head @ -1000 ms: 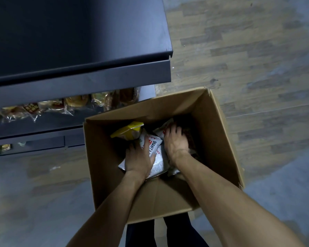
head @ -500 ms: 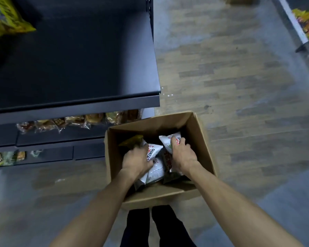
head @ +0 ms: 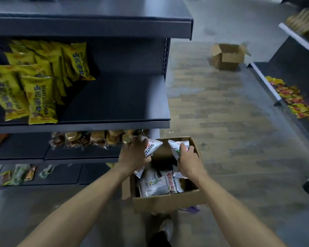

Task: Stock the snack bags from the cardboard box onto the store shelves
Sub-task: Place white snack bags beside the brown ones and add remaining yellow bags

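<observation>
- The left hand (head: 132,154) grips a white snack bag (head: 151,147), fingers curled round its left edge, above the box's 10 o'clock corner.
- The right hand (head: 188,160) grips a second white bag (head: 176,147), thumb and fingers closed on it, over the box's 1 o'clock side.
- The cardboard box (head: 168,200) sits open on the floor at 6 o'clock of the shelf unit; more white bags (head: 155,184) lie inside, below both hands.
- The middle shelf (head: 118,104) is bare at its right half; yellow bags (head: 37,82) stand at its 9 o'clock end.
- Clear-wrapped pastries (head: 93,139) line the shelf beneath.
- Another open box (head: 227,57) lies on the wood-look floor (head: 221,113) at 1 o'clock.
</observation>
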Tool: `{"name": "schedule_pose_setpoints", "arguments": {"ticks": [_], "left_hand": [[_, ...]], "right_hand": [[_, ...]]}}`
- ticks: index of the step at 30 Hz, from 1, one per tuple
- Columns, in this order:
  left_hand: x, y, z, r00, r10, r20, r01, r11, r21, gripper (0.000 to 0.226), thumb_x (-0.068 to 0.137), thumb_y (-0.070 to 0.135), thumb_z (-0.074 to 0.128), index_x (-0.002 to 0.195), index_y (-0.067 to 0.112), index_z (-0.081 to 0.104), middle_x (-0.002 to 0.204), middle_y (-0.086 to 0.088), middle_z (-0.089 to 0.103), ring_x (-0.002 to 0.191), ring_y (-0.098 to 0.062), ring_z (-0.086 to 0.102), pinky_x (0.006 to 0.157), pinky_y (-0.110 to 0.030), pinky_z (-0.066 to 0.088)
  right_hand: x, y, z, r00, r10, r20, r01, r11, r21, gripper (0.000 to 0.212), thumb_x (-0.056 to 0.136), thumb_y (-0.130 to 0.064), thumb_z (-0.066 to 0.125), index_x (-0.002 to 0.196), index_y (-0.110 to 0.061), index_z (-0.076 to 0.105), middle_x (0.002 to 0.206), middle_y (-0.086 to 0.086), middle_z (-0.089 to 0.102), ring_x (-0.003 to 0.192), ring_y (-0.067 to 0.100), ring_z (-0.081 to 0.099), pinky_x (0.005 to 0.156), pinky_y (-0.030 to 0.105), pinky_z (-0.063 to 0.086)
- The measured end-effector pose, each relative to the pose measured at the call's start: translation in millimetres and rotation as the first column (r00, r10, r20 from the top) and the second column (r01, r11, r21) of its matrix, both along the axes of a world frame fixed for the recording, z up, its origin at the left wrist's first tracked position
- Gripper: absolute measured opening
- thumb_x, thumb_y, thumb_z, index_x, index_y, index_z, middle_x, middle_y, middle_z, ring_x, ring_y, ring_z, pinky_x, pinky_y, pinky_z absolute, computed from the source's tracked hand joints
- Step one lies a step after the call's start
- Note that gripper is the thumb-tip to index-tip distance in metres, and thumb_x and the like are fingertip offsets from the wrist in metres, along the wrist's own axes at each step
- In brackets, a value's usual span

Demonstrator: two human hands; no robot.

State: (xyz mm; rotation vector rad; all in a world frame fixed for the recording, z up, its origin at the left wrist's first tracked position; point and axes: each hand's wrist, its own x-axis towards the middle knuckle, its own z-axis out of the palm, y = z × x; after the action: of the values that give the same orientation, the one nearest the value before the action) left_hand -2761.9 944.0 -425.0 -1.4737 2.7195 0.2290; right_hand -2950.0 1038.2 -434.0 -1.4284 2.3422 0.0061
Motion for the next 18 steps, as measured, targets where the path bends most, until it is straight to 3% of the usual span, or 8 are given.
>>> {"name": "schedule_pose_setpoints", "arguments": {"ticks": [3,8,11,14,18], "left_hand": [[29.5,4.7,31.1,0.999,-0.013,-0.049,0.011,0.999,-0.047,0.071,0.081,0.050,0.057,0.142,0.022,0.034,0.113,-0.007,0.062,0.096,-0.033,0.065,0.074,-0.037,0.052],[90.4,18.5,76.3,0.991,-0.077,-0.112,0.056,0.982,-0.181,0.066,0.078,0.052,0.060,0.135,0.023,0.043,0.118,-0.008,0.056,0.094,-0.033,0.064,0.068,-0.038,0.050],[127.8,22.7,107.8,0.987,-0.086,-0.135,0.047,0.962,-0.269,0.063,0.077,0.054,0.060,0.129,0.023,0.048,0.109,-0.005,0.055,0.087,-0.028,0.063,0.062,-0.036,0.049],[163.9,21.6,153.2,0.972,0.003,-0.235,-0.090,0.929,-0.359,0.056,0.074,0.055,0.059,0.119,0.023,0.050,0.093,-0.001,0.050,0.072,-0.026,0.059,0.051,-0.030,0.039],[204.3,8.7,228.0,0.939,-0.005,-0.344,-0.184,0.837,-0.515,0.057,0.072,0.057,0.060,0.115,0.022,0.045,0.092,-0.001,0.049,0.070,-0.026,0.057,0.048,-0.030,0.040]], "right_hand": [[25.6,7.0,31.9,0.999,-0.007,-0.038,0.005,0.999,-0.054,0.059,0.088,-0.013,0.058,0.139,-0.012,0.028,0.128,0.020,0.039,0.103,0.041,0.055,0.076,0.040,0.044],[82.9,15.1,87.1,0.996,-0.010,-0.089,-0.003,0.988,-0.151,0.050,0.090,-0.012,0.049,0.136,-0.012,0.031,0.127,0.020,0.041,0.107,0.041,0.051,0.079,0.040,0.043],[117.2,14.2,122.5,0.997,0.004,-0.082,-0.025,0.964,-0.264,0.053,0.090,-0.016,0.050,0.139,-0.018,0.031,0.125,0.019,0.042,0.105,0.042,0.053,0.077,0.041,0.043],[152.2,6.0,165.2,0.997,0.027,-0.078,-0.059,0.898,-0.436,0.056,0.091,-0.020,0.052,0.143,-0.026,0.030,0.125,0.016,0.043,0.101,0.043,0.054,0.074,0.041,0.042],[195.9,-13.8,230.7,0.985,0.075,-0.155,-0.156,0.771,-0.617,0.053,0.092,-0.026,0.053,0.140,-0.026,0.032,0.116,0.012,0.044,0.094,0.038,0.054,0.075,0.041,0.046]]}}
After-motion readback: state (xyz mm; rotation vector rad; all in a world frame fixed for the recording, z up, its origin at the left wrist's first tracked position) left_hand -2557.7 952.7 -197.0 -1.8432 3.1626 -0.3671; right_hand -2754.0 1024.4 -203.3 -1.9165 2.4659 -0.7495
